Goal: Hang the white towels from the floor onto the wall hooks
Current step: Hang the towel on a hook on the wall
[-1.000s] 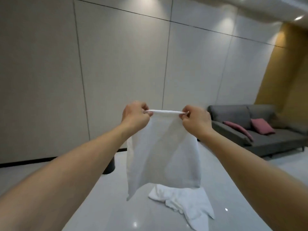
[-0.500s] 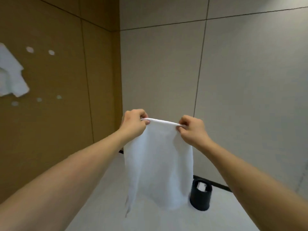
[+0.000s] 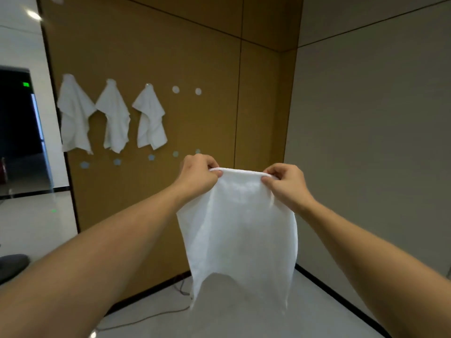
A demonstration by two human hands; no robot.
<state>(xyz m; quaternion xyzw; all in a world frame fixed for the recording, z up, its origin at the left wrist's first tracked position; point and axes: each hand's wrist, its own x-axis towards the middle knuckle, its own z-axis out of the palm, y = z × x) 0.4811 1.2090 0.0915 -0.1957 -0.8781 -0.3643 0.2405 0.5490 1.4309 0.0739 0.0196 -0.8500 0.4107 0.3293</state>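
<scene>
A white towel (image 3: 240,228) hangs stretched in front of me, held by its top edge. My left hand (image 3: 199,173) pinches the left corner and my right hand (image 3: 284,182) pinches the right corner. On the brown wall panel (image 3: 207,57) ahead, three white towels hang on hooks: one at the left (image 3: 74,113), one in the middle (image 3: 113,115), one at the right (image 3: 150,118). Two bare round hooks (image 3: 175,89) (image 3: 198,91) sit to their right, above my left hand. A lower row of pale hooks (image 3: 117,162) runs under the hung towels.
A grey wall (image 3: 378,142) meets the brown panel at the right corner. A thin cable (image 3: 156,315) lies on the glossy white floor by the panel's base. A dark doorway (image 3: 17,130) opens at the far left, and a grey cushion edge (image 3: 12,264) shows low left.
My view has swung left from the sofa and the floor towel to the brown wall with its hooks. Both hands kept the same hold on the towel's top edge.
</scene>
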